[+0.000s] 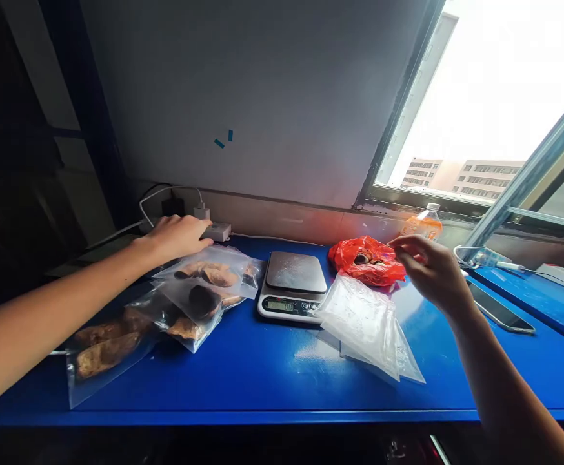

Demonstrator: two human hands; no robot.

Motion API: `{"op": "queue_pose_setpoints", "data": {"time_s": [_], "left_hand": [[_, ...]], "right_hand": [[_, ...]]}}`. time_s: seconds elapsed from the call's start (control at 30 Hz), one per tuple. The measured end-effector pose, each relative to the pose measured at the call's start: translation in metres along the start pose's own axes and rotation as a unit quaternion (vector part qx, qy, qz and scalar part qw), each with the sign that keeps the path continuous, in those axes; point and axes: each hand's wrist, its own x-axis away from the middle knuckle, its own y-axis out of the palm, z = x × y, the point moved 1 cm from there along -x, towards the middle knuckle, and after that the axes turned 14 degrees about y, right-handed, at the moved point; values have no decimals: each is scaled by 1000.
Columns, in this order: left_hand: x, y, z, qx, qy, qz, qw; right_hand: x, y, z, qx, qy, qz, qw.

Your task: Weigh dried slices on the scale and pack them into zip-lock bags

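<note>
My left hand (180, 234) reaches over the back of several clear zip bags (209, 274) holding brown, curled dried pieces; its fingers are stretched out and nothing shows in them. My right hand (430, 268) is at the right rim of a red plastic bag (354, 248), with thumb and fingers pinched on its edge. Dark-centred brown pieces (365, 259) show in the bag's mouth. Between the hands stands a white digital scale (296, 271) with a bare metal plate and a lit display. A stack of flat clear bags (362, 323) lies in front of the red bag, overlapping the scale's corner.
On the blue table (272, 374), a phone (499, 307) lies at the right. A bottle with orange liquid (423, 223) stands behind the red bag. At the back left, a charger (201, 211) and cable sit on a power strip (220, 231). A window rises at the right.
</note>
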Motion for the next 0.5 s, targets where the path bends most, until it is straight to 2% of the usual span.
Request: {"op": "queue_pose_setpoints", "data": {"time_s": [0.03, 0.07, 0.13, 0.2, 0.27, 0.33, 0.43, 0.5], "left_hand": [[0, 0, 5, -29, -4, -1, 1000], [0, -2, 13, -47, -7, 5, 999], [4, -9, 35, -53, -7, 29, 998], [10, -15, 63, -39, 28, 26, 999], [17, -15, 88, -26, 80, -30, 996], [21, -12, 101, -27, 114, -103, 988], [22, -4, 95, -5, 90, -189, 978], [22, 0, 84, 37, 55, -214, 975]], "right_hand": [[-17, 2, 12, 27, 18, 15, 999], [-33, 8, 23, 66, 31, -2, 997], [-61, 26, 42, 166, 29, -92, 981], [-76, 47, 56, 232, 20, -142, 962], [-81, 66, 63, 257, 16, -154, 954], [-80, 80, 69, 266, 14, -154, 952], [-78, 89, 77, 277, 10, -153, 948], [-78, 90, 83, 283, 8, -151, 947]]}}
